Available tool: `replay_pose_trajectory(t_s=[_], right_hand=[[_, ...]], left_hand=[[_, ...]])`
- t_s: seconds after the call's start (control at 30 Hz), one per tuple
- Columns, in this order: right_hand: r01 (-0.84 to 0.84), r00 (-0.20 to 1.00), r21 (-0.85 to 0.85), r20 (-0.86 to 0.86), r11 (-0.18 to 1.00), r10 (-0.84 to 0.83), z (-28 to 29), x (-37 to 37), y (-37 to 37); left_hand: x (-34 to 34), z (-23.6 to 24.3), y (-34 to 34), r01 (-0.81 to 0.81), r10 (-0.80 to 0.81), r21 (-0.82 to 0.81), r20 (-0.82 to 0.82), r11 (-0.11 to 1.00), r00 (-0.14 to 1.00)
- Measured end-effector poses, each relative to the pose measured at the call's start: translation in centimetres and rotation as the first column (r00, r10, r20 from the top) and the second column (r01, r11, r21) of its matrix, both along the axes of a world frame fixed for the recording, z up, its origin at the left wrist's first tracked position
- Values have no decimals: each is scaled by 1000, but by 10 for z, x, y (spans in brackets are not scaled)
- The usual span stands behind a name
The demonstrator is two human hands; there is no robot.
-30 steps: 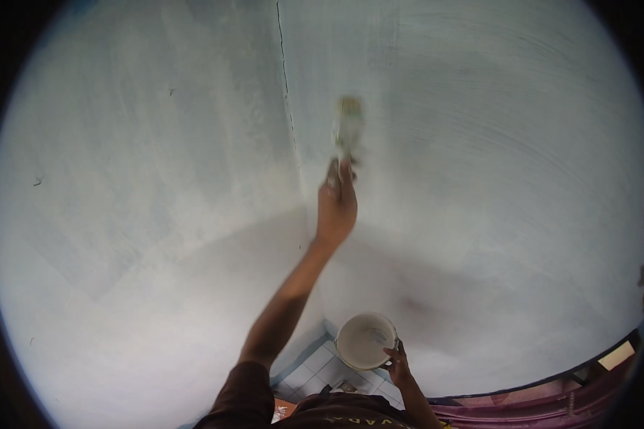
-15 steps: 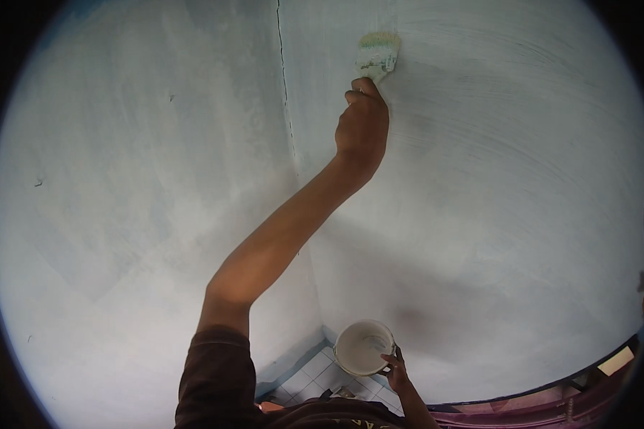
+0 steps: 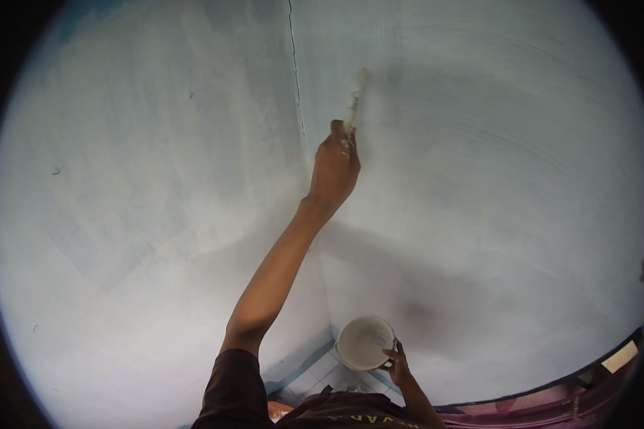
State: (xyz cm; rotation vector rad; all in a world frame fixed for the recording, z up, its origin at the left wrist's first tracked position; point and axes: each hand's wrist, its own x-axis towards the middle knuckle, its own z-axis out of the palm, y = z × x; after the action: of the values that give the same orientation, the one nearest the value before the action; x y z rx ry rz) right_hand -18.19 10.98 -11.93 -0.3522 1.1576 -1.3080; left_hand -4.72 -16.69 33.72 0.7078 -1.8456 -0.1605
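Note:
A flat paintbrush (image 3: 354, 104) is gripped by its handle in my left hand (image 3: 334, 168), raised on a stretched arm in front of the right-hand wall (image 3: 479, 179). It shows nearly edge-on with its bristles upward; I cannot tell whether they touch the wall. White smears mark the brush and the fingers round its handle. Low down, my right hand (image 3: 401, 366) grips the right rim of a round, whitish bucket (image 3: 347, 354). Its mouth faces up and pale residue shows inside; how much paint it holds is unclear.
A dark crack (image 3: 297, 79) runs down near the corner between the two streaky, pale walls. Below lies a tiled floor (image 3: 315, 379) with a blue-grey band (image 3: 300, 355) along the wall base. Purple material (image 3: 508, 418) lies at the lower right.
My left hand has come down and slightly left, and the brush has turned from broadside to edge-on. My right hand still holds the bucket in about the same place.

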Motion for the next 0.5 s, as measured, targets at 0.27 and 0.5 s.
replay_pose_trajectory(t_s=[0.27,0.5], right_hand=[[11,1000,9,23,1000,-12,-4,8,0],[144,979,-27,151,989,-138,-6,22,0]], left_hand=[[-4,111,-9,-189,212,-272,58,943,975],[-33,90,2,-428,563,-400,327,811,759]])
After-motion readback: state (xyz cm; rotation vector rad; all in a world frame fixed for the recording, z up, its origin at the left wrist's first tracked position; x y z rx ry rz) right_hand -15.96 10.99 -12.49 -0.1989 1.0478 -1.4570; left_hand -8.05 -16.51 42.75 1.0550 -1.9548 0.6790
